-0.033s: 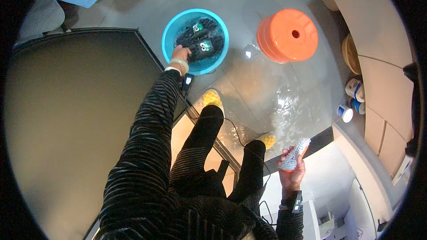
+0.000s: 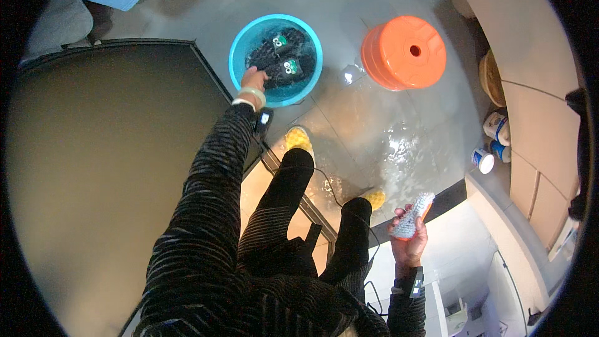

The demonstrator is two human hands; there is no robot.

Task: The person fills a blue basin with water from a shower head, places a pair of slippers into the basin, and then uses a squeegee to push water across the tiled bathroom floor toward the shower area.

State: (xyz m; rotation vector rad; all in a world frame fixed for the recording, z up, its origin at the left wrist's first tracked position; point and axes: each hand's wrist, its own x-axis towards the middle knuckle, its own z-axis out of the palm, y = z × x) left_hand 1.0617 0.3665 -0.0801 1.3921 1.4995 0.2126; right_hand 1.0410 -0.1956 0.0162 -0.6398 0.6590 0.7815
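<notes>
A round light-blue basin stands on the floor in front of me, slightly left. Water and a pair of dark slippers are in it, each with a green patch and white bulging eyes. Over the basin's near left rim reaches my left hand, its fingers closed at the near edge of the nearer slipper. At the lower right, my right hand is closed round a scrubbing brush with whitish bristles facing up and an orange body. That brush is well away from the basin.
An orange plastic stool stands right of the basin. The tiled floor is wet. White tubs line the right side by a curved counter. A dark-framed panel lies left, and a cable crosses my legs.
</notes>
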